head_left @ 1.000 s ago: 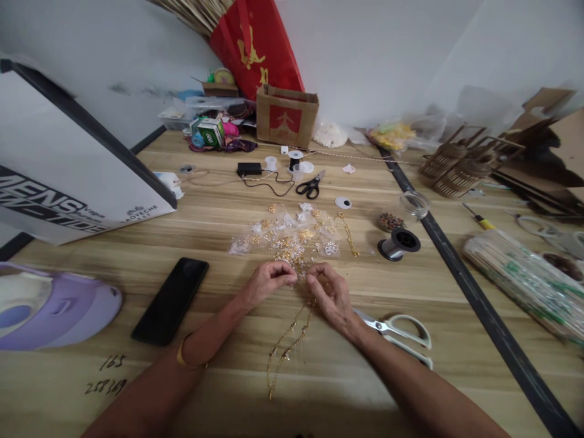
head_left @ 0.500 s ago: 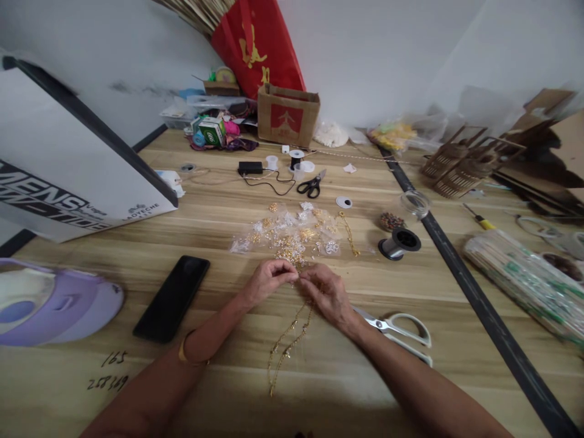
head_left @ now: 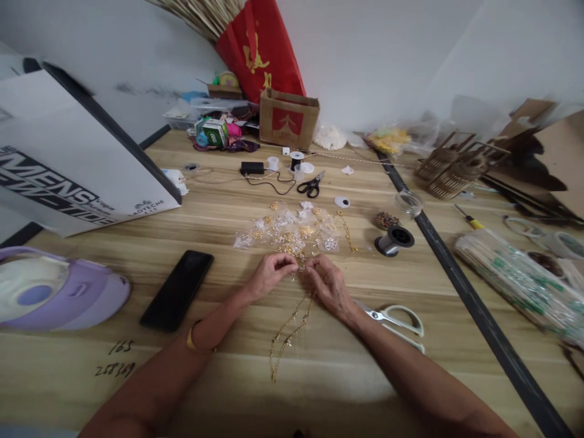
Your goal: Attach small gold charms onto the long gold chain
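A thin gold chain with small charms (head_left: pixel 277 339) hangs down from my right hand (head_left: pixel 329 285) and lies in a long loop on the table. The fingers of that hand are pinched at the chain's upper end. My left hand (head_left: pixel 274 275) is pinched too, its fingertips a short gap from the right ones; whatever it holds is too small to name. Just beyond both hands spreads a heap of gold and silver beads and findings (head_left: pixel 292 234) on small clear bags. White-handled scissors (head_left: pixel 401 322) lie partly under my right forearm.
A black phone (head_left: pixel 177 291) and a purple visor (head_left: pixel 91 292) lie to the left, near a large white box (head_left: pixel 82 170). Beyond the heap are black scissors (head_left: pixel 311 185). A wire spool (head_left: pixel 394 241) stands right, beside a black strip (head_left: pixel 456 274) across the table.
My fingertips have moved slightly apart, with the right hand shifting a little up and right. The view has shifted slightly. The chain still hangs from the right hand.
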A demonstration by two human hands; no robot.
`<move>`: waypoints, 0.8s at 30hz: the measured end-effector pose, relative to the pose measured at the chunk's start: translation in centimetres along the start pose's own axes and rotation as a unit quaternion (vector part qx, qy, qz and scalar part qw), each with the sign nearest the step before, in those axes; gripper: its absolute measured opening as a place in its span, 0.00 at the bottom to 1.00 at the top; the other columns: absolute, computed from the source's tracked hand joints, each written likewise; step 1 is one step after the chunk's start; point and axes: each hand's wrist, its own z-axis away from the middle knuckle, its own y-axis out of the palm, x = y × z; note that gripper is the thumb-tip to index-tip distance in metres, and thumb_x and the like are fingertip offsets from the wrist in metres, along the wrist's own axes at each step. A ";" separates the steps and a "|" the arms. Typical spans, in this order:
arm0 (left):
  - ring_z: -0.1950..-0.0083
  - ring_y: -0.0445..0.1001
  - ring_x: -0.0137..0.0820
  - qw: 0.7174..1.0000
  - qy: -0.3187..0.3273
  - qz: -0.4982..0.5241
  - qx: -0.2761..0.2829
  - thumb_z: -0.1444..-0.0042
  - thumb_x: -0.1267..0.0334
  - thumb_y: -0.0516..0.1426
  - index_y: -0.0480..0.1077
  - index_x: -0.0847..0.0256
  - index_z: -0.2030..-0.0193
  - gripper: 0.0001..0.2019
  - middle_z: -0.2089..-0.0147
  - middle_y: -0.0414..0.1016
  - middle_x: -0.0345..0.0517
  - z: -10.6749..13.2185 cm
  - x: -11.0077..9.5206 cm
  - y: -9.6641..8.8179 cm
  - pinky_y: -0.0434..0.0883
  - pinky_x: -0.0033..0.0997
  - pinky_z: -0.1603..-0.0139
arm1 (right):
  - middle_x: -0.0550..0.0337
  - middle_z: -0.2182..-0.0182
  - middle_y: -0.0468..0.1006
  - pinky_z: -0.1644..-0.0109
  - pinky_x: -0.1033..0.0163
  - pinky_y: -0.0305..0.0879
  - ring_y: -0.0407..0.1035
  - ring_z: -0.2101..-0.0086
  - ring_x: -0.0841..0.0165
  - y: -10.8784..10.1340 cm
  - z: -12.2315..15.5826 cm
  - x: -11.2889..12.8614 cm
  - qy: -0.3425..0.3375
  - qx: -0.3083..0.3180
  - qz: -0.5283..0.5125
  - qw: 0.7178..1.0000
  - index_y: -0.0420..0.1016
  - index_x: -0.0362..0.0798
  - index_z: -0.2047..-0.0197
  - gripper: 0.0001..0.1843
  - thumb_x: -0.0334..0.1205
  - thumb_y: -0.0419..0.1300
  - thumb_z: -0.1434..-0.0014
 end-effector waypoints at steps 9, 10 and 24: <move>0.66 0.74 0.30 0.970 0.096 -0.222 0.040 0.47 0.71 0.58 0.75 0.64 0.68 0.04 0.67 0.77 0.46 0.4 0.3 -0.1 0.69 0.27 0.64 | 0.62 0.73 0.69 0.63 0.65 0.60 0.63 0.69 0.69 -0.5 -0.9 -0.2 0.099 -0.105 -0.171 0.975 0.68 0.47 0.69 0.10 0.46 0.58 0.43; 0.66 0.74 0.30 0.963 0.109 -0.241 0.048 0.46 0.71 0.58 0.75 0.64 0.68 0.04 0.67 0.77 0.46 0.4 0.3 -0.1 0.69 0.27 0.63 | 0.63 0.73 0.69 0.63 0.65 0.60 0.63 0.70 0.70 -0.6 -1.1 -0.4 0.107 -0.114 -0.190 0.969 0.69 0.47 0.69 0.11 0.46 0.59 0.43; 0.63 0.72 0.31 0.882 0.205 -0.413 0.098 0.39 0.67 0.53 0.74 0.63 0.65 0.09 0.66 0.73 0.46 0.8 0.2 0.9 0.68 0.30 0.61 | 0.63 0.74 0.69 0.63 0.66 0.59 0.62 0.71 0.71 -1.0 -1.7 -1.0 0.135 -0.144 -0.235 0.952 0.70 0.47 0.70 0.13 0.48 0.61 0.46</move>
